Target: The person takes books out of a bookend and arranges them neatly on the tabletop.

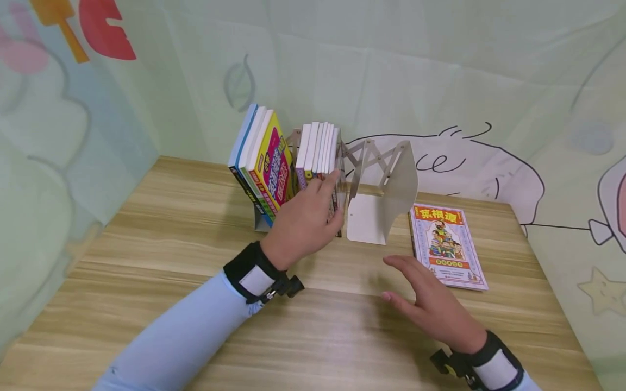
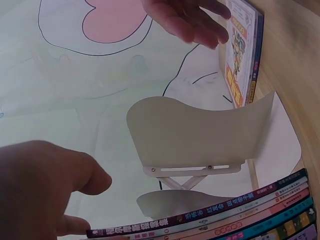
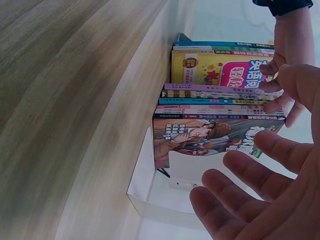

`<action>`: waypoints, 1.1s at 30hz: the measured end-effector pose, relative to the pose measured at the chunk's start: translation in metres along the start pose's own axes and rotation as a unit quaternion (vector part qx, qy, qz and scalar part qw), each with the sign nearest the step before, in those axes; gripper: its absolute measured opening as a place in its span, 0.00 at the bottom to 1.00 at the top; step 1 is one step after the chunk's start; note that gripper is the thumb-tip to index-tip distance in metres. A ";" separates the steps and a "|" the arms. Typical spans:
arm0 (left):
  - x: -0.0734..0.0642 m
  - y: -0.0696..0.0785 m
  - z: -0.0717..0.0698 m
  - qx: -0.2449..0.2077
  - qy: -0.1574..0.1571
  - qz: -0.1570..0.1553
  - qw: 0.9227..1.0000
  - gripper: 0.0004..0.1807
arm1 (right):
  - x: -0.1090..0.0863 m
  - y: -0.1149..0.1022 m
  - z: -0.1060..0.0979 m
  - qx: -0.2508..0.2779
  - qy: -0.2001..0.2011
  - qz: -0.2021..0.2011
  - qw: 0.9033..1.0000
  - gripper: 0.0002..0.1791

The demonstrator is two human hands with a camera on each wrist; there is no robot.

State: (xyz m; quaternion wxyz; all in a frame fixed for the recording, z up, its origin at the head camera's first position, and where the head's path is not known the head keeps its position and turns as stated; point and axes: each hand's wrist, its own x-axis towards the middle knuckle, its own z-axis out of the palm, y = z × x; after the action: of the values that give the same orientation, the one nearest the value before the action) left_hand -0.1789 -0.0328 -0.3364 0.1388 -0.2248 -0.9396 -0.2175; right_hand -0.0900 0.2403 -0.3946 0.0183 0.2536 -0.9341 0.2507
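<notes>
My left hand [image 1: 304,221] is at a row of thin books [image 1: 317,144] that stand upright in an expandable metal book rack [image 1: 402,182]. Its fingers are extended against the row, and the thumb lies by the rightmost spines. The right wrist view shows the rightmost thin book's illustrated cover [image 3: 200,137]. Thicker books [image 1: 261,152], one with a yellow and pink cover, lean in the left section. Over the table, in front of the rack, my right hand [image 1: 435,304] hovers with spread, relaxed fingers and holds nothing.
A lilac-bordered comic book [image 1: 447,244] lies flat right of the rack, near my right hand. The rack's right divider has only bare plate beside it. A wooden table [image 1: 205,326] carries everything, with a printed curtain [image 1: 195,81] behind.
</notes>
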 end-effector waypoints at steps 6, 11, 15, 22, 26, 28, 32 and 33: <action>-0.007 0.001 0.002 -0.056 -0.040 -0.027 0.997 0.42 | -0.002 0.000 0.002 0.007 -0.003 0.009 1.000 0.32; -0.010 0.001 0.005 -0.082 -0.049 -0.030 0.995 0.44 | -0.003 0.001 0.004 0.007 -0.001 0.009 1.000 0.32; -0.013 0.002 0.006 -0.106 -0.049 -0.036 0.992 0.44 | -0.003 0.002 0.005 0.004 0.000 0.010 1.000 0.32; -0.022 0.004 0.007 -0.153 -0.045 -0.036 0.987 0.39 | -0.004 0.001 0.008 0.009 -0.008 0.018 1.000 0.32; -0.025 0.005 0.007 -0.146 -0.018 -0.018 0.989 0.35 | -0.004 0.000 0.010 0.007 -0.006 0.015 1.000 0.32; -0.025 0.006 0.007 -0.131 -0.001 -0.007 0.991 0.31 | -0.004 0.000 0.010 0.006 -0.003 0.012 1.000 0.32; -0.025 0.006 0.008 -0.091 0.041 0.025 0.995 0.22 | -0.005 0.001 0.010 0.004 0.002 0.006 1.000 0.31; -0.024 0.006 0.009 -0.081 0.055 0.034 0.995 0.20 | -0.004 0.001 0.010 0.005 0.003 0.007 1.000 0.31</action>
State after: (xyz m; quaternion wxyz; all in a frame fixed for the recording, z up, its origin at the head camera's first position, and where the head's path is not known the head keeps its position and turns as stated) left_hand -0.1568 -0.0330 -0.3508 0.1790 -0.2548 -0.9016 -0.3003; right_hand -0.0859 0.2385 -0.4044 0.0183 0.2464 -0.9346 0.2560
